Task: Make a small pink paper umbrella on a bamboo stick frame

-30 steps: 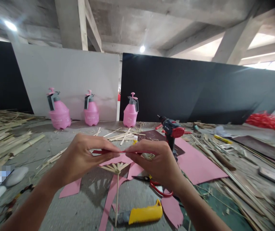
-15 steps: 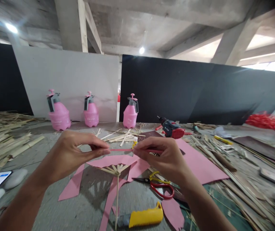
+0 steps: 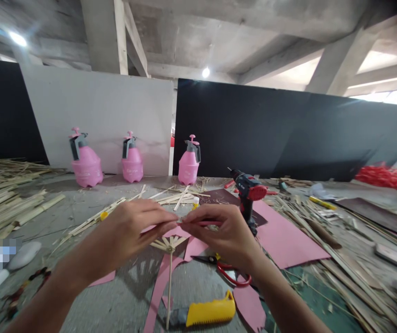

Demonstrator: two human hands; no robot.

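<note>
My left hand (image 3: 129,233) and my right hand (image 3: 226,231) meet fingertip to fingertip above the worktable, both closed in a pinch. A narrow pink paper strip (image 3: 209,223) runs through my right fingers; its left end is pinched at my left fingertips, mostly hidden. Just below my hands stands a small fan of thin bamboo sticks (image 3: 170,245) on a long stick, its pink paper top largely covered by my hands. Scissors (image 3: 235,281) with red handles lie below my right hand, partly hidden by it. A yellow utility knife (image 3: 210,312) lies nearest me.
A cordless drill (image 3: 247,192) stands beyond my right hand, near a large pink paper sheet (image 3: 288,238). Several bamboo strips lie left (image 3: 21,206) and right. Pink spray bottles (image 3: 86,169) line the back. A glue stick (image 3: 195,202) stands behind my hands.
My left hand has moved right, so the stretch of pink strip between my hands has closed up. My right hand has shifted slightly left, uncovering the drill's handle.
</note>
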